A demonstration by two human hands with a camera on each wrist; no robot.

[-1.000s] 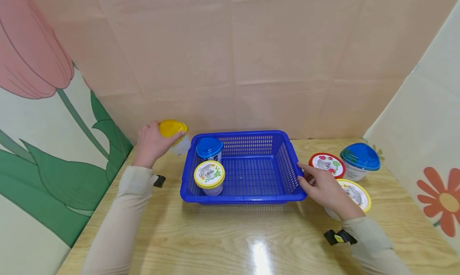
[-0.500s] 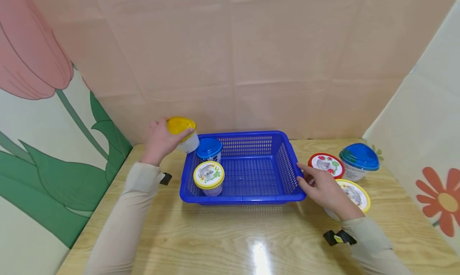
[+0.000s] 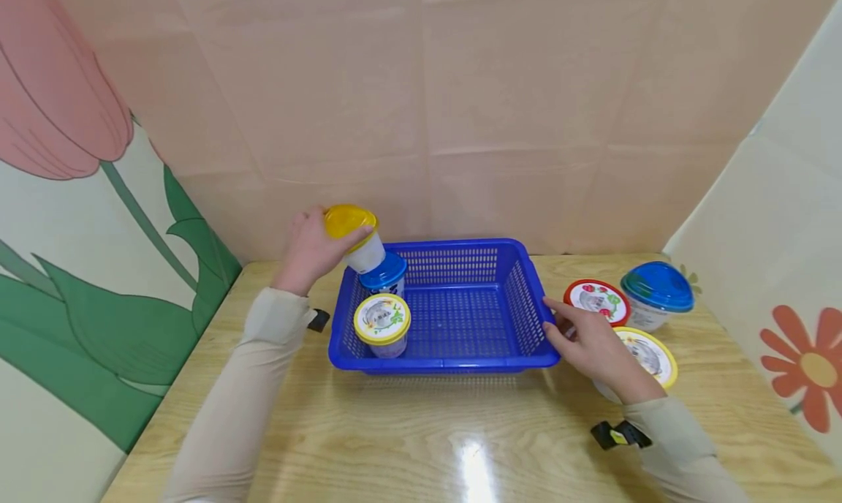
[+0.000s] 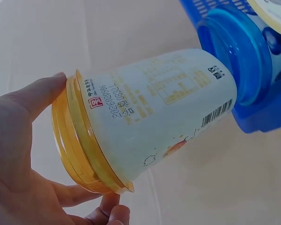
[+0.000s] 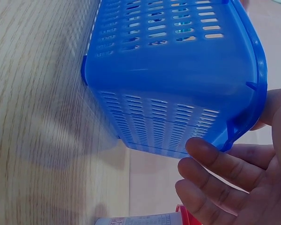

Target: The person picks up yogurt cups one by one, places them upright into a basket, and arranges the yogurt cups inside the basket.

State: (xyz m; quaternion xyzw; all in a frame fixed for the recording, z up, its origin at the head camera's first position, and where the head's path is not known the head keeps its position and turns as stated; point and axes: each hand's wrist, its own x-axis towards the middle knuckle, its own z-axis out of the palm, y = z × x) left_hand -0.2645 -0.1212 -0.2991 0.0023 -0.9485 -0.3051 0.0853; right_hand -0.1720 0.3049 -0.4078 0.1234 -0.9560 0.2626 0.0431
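By its yellow lid, my left hand (image 3: 314,248) holds a white plastic tub (image 3: 366,257) over the left back corner of a blue plastic basket (image 3: 447,362). In the left wrist view, thumb and fingers span the lid; printed text and a barcode show on the side. The tub's base overlaps a blue-lidded tub (image 3: 384,269) inside the basket. In front of that one stands a tub with a yellow-edged white lid (image 3: 383,319). At the basket's right end my right hand (image 3: 590,346) grips the rim; the right wrist view shows several fingers against the outer wall.
Right of the basket stand a red-lidded tub (image 3: 597,300), a blue-lidded tub (image 3: 658,287) and a yellow-lidded tub (image 3: 651,353), the last partly behind my right hand. Pink sheeting (image 3: 473,123) covers the back wall, close behind the basket on the wooden table (image 3: 395,430).
My left hand has carried the yellow-lidded tub right and slightly up, from beside the basket to over its left back corner. My right hand and the basket have stayed in place.
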